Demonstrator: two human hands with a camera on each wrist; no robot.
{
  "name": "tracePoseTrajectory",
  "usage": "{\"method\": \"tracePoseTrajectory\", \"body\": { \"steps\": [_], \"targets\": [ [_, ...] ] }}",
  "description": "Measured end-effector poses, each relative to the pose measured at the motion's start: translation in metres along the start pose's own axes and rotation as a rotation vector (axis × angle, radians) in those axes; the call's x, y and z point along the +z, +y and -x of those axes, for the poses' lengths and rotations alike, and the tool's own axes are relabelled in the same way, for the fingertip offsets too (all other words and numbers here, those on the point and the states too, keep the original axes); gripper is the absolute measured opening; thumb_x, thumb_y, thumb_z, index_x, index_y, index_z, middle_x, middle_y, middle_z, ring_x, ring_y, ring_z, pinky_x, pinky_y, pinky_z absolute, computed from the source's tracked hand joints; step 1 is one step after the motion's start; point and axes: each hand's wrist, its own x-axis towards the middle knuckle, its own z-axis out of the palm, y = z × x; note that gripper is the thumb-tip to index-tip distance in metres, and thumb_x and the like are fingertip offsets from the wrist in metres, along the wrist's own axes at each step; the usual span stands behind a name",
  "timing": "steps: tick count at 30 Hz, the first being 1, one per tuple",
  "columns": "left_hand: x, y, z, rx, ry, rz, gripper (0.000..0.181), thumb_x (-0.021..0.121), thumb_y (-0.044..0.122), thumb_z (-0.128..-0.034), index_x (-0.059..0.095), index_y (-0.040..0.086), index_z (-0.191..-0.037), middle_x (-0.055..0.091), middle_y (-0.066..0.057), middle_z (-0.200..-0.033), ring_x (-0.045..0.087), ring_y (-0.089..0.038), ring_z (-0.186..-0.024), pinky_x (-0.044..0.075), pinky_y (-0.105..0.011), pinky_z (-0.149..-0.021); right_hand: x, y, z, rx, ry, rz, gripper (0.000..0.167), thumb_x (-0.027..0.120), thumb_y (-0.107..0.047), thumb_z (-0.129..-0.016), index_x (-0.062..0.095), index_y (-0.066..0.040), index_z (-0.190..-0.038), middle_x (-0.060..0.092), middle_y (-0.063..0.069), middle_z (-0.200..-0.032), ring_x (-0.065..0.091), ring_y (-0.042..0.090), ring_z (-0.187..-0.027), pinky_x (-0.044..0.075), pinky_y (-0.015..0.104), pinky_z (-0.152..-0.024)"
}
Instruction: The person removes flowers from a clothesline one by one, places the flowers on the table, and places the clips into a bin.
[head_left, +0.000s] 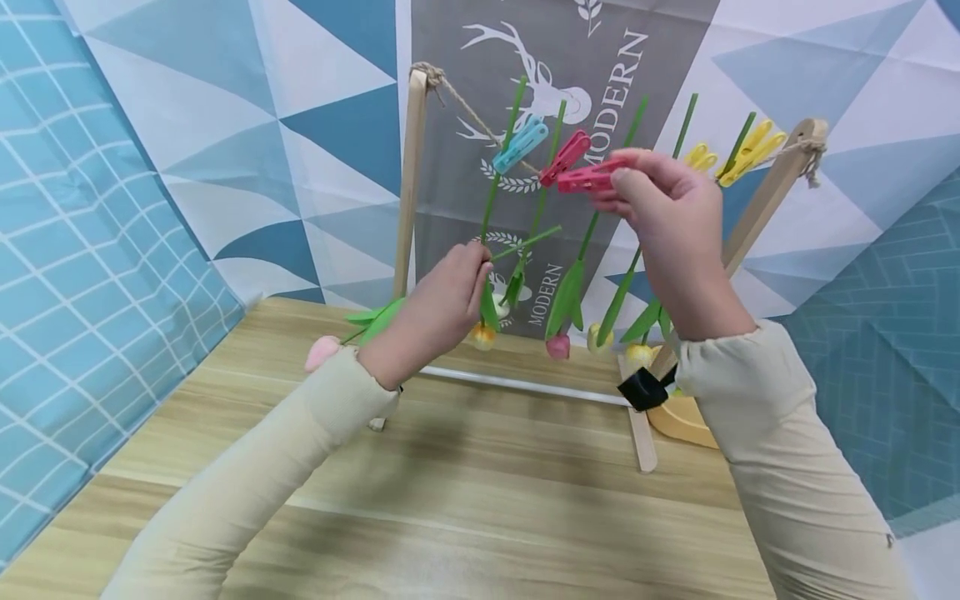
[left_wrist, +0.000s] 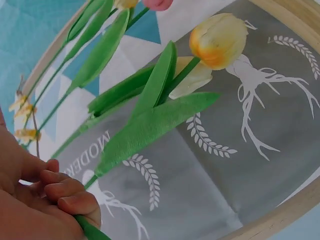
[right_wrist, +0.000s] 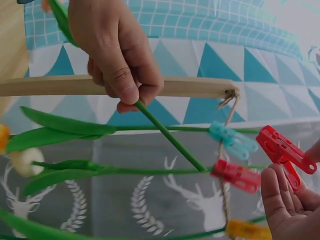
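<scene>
My left hand (head_left: 448, 293) pinches the green stem (right_wrist: 170, 135) of an artificial tulip. Its pink bloom (head_left: 322, 352) points down to the left, and the stem's cut end slants up to the right. In my right hand (head_left: 667, 208) is a red clothespin (right_wrist: 285, 150), gripped by its handle end near the rope. A blue clothespin (head_left: 521, 144) and another red clothespin (head_left: 566, 157) clip tulip stems to the twine (head_left: 468, 104). Several tulips hang there bloom down, among them a yellow-orange tulip (left_wrist: 220, 40). Yellow clothespins (head_left: 752, 152) sit at the right end.
Two wooden posts (head_left: 408, 183) carry the twine, and a white crossbar (head_left: 525, 384) joins them low down. A black object (head_left: 643, 389) and a yellow-orange tray edge (head_left: 686, 421) are by my right sleeve. Behind hangs a patterned cloth (head_left: 322, 150); below lies the wooden table (head_left: 450, 508).
</scene>
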Motion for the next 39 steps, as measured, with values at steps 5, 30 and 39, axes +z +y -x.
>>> {"method": "tracePoseTrajectory", "body": {
  "steps": [5,30,39],
  "targets": [
    [0.012,0.003,0.009,0.073,0.024,-0.181,0.019,0.036,0.014,-0.1011,0.048,0.001,-0.103,0.049,-0.009,-0.081,0.046,-0.021,-0.069,0.043,-0.031,-0.061,-0.019,0.017,0.013,0.025,0.020,-0.054,0.027,0.062,-0.011,-0.088,0.062,0.004,-0.110,0.060,0.010,-0.111,0.065,0.018,-0.088,0.053,0.020,-0.080],
    [0.076,-0.004,0.061,0.181,-0.027,-0.498,0.015,0.050,-0.004,-0.0850,0.049,0.005,-0.097,0.049,-0.009,-0.081,0.050,-0.023,-0.069,0.037,-0.029,-0.053,-0.136,0.083,0.075,0.152,0.168,-0.332,0.024,0.050,0.001,-0.093,0.062,0.005,-0.112,0.064,0.011,-0.106,0.068,0.020,-0.087,0.053,0.025,-0.081],
    [0.102,-0.005,0.076,0.141,-0.130,-0.495,0.026,0.051,-0.006,-0.0760,0.050,0.004,-0.100,0.052,-0.009,-0.084,0.054,-0.023,-0.079,0.045,-0.033,-0.067,-0.171,0.110,0.089,0.253,0.278,-0.268,0.021,0.056,-0.004,-0.091,0.064,0.000,-0.109,0.068,0.007,-0.100,0.069,0.017,-0.082,0.053,0.022,-0.078]
  ]
}}
